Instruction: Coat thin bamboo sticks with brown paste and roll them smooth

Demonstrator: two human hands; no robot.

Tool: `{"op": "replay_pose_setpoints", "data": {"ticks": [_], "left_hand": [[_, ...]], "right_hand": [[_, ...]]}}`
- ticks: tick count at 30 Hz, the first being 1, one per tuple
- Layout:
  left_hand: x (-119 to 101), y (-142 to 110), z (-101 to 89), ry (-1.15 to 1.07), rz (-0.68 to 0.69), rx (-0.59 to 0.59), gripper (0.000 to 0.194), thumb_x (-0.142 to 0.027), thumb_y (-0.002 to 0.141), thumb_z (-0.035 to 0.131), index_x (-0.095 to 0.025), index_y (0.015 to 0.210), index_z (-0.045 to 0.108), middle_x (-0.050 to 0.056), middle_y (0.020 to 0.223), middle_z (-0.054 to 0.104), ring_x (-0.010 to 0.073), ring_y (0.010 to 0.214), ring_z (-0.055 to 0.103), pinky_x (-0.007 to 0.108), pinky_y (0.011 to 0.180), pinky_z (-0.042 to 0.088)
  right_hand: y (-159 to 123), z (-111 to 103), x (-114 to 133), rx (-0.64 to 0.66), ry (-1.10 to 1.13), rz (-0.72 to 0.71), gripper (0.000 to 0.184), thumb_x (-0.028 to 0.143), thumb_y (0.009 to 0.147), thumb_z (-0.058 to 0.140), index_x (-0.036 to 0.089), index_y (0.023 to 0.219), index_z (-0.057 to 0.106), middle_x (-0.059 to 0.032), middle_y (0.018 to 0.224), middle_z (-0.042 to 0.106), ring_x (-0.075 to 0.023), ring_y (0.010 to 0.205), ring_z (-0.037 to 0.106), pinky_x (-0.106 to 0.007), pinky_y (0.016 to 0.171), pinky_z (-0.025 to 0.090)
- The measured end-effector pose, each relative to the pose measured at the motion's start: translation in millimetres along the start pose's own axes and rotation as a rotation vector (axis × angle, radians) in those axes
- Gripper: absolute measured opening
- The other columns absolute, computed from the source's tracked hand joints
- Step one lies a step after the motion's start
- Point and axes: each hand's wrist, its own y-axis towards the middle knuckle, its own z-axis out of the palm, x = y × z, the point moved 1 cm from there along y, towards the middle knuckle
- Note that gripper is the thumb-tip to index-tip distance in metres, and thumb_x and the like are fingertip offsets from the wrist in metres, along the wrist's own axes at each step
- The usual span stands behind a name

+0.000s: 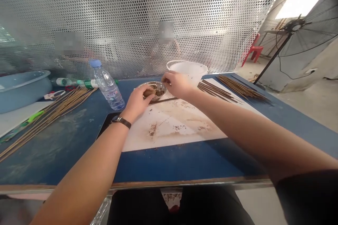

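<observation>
While the left hand (138, 99) grips a brown lump (149, 92) in its fingers at the shallow bowl (161, 97), frame center, the right hand (176, 83) is at the bowl's right rim — fingers bent, can't tell if gripping anything — with a white bucket (195, 74) just behind.

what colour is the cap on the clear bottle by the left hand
The cap is blue, seen best in the head view.

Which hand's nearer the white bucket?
Right. The right hand overlaps the white bucket in view, at its near left side; the left hand is farther left, over the left side of the round dish.
</observation>
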Motion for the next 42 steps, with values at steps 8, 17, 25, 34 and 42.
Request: {"op": "replay_pose_setpoints", "data": {"ticks": [8,17,25,34,42], "left_hand": [[-14,-14,-11.7,-0.349,-0.055,-0.156,0.030,-0.018,0.095,0.063,-0.025,0.121,0.052,0.007,0.128,0.066,0.0212,0.114,0.066,0.038,0.099,0.055],[-39,-18,4.1,-1.055,-0.217,-0.048,0.045,-0.043,0.081,0.085,-0.022,0.117,0.069,0.010,0.124,0.070,0.0291,0.116,0.068,0.049,0.102,0.057],[-43,-22,3.1,-1.192,-0.383,0.096,0.044,-0.057,0.080,0.085,-0.025,0.104,0.067,0.004,0.107,0.067,0.0213,0.101,0.068,0.039,0.086,0.060],[-52,-25,16.3,-1.186,-0.346,0.097,0.043,-0.059,0.086,0.080,-0.020,0.098,0.068,0.002,0.085,0.063,0.0160,0.077,0.063,0.032,0.071,0.058],[-50,-24,22.6,-1.121,-0.313,0.051,0.042,-0.061,0.090,0.073,-0.021,0.083,0.062,-0.001,0.074,0.057,0.0130,0.065,0.055,0.026,0.059,0.049]], "right_hand": [[0,31,14,0.123,0.014,0.032,0.018,0.017,0.097,0.051,0.015,0.100,0.069,-0.0110,0.096,0.073,-0.0224,0.086,0.062,-0.031,0.075,0.043],[-62,14,13,-0.194,0.181,-0.149,0.032,0.028,0.099,0.058,0.018,0.129,0.062,-0.0136,0.111,0.072,-0.0272,0.096,0.069,-0.041,0.081,0.058],[-70,17,15,-0.282,0.073,-0.365,0.036,0.029,0.105,0.051,0.020,0.140,0.058,-0.0168,0.127,0.064,-0.0320,0.118,0.063,-0.052,0.101,0.057],[-76,24,22,-0.234,-0.059,-0.414,0.022,0.028,0.107,0.045,0.016,0.112,0.063,-0.0144,0.103,0.062,-0.0302,0.098,0.061,-0.050,0.086,0.059],[-78,17,28,-0.194,0.026,-0.367,0.015,0.027,0.106,0.048,0.018,0.106,0.060,-0.0133,0.102,0.063,-0.0269,0.095,0.062,-0.045,0.085,0.057]]}}
